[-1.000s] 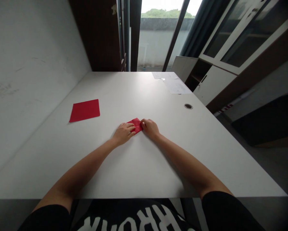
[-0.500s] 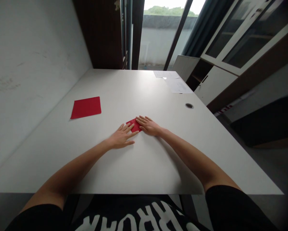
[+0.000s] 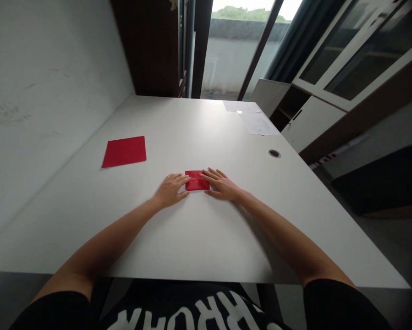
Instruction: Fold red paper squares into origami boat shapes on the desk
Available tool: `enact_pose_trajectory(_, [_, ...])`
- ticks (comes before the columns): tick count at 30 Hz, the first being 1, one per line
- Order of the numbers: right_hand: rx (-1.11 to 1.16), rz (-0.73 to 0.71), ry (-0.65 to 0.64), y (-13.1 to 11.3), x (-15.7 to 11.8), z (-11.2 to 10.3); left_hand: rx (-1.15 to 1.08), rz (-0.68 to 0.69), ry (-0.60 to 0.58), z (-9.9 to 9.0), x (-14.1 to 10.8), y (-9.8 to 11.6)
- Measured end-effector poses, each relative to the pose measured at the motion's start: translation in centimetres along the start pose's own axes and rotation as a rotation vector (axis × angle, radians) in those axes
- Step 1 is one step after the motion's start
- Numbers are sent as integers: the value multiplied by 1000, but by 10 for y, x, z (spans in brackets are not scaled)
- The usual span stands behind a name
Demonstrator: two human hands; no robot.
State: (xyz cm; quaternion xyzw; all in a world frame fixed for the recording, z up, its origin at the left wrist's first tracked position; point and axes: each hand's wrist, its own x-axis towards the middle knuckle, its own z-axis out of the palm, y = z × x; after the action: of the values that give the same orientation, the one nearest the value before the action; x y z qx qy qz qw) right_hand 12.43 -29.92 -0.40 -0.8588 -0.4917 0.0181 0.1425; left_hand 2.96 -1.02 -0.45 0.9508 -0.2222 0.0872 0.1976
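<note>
A small red folded piece, paper or cloth (image 3: 196,182), lies flat on the white table (image 3: 192,233) in front of me, with a crease line across its middle. My left hand (image 3: 171,189) rests at its left edge, fingers stretched out and fingertips touching it. On the opposite side my right hand (image 3: 222,184) lies with fingers spread over its right edge. Neither hand grips it. A larger red sheet (image 3: 125,151) lies flat farther off to the left, apart from both hands.
White papers (image 3: 257,123) lie at the table's far right corner. A round cable hole (image 3: 274,153) is set near the right edge. A wall (image 3: 54,91) borders the table on the left. White cabinets (image 3: 312,121) stand beyond the right side.
The small red piece has turned from slanted to nearly square with the table's front edge. My left hand has drawn back to its left edge, and my right hand has shifted slightly right.
</note>
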Motion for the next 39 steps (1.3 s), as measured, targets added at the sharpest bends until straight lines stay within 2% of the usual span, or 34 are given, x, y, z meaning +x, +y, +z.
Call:
enact_pose_trajectory(7, [-30,18,110,-9,0,5,34,18,65,1,7,4])
enact_pose_trajectory(13, [7,-107,176,-19,4,0,9,1,91,1,7,5])
enact_pose_trajectory(17, [58,-125,216,-24,7,0,-16,28,89,1,9,7])
enact_pose_trajectory(29, [50,-115,179,-23,7,5,-105,73,144,1,11,6])
enact_pose_trajectory(39, [-121,-19,223,-41,14,9,-114,92,115,0,10,11])
